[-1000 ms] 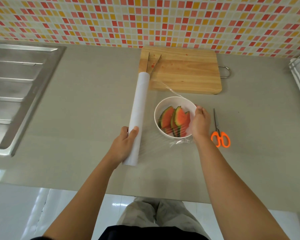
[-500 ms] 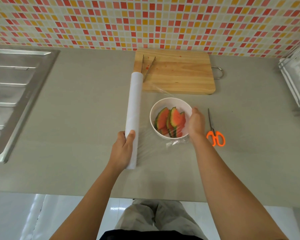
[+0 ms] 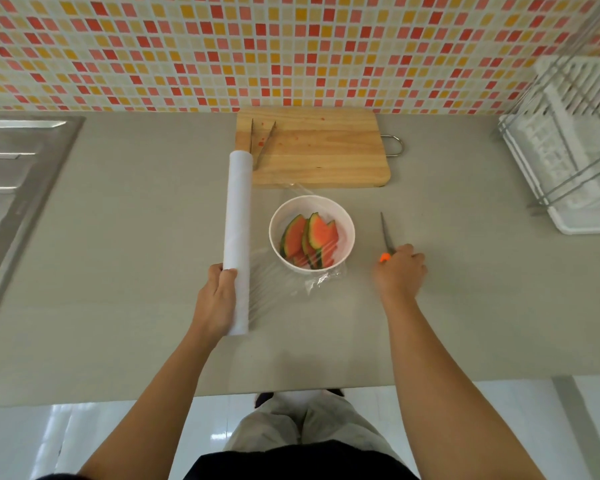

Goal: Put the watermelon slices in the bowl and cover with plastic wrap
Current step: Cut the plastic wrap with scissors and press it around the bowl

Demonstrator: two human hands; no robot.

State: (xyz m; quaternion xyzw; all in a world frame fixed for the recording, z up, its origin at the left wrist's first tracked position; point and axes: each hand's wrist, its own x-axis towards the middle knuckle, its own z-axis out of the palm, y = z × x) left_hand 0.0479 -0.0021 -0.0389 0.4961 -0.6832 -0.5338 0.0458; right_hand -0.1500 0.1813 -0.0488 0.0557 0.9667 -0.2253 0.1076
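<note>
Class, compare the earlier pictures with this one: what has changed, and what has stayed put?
The right hand left the white bowl rim and moved right onto the orange-handled scissors. The left hand still grips the white plastic wrap roll; watermelon slices unchanged.

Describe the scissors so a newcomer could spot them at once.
Start at the wooden cutting board by the tiled wall, then drop to the white bowl in front of it. The scissors lie right of the bowl, orange handles under the right hand, thin blades pointing toward the wall.
</note>
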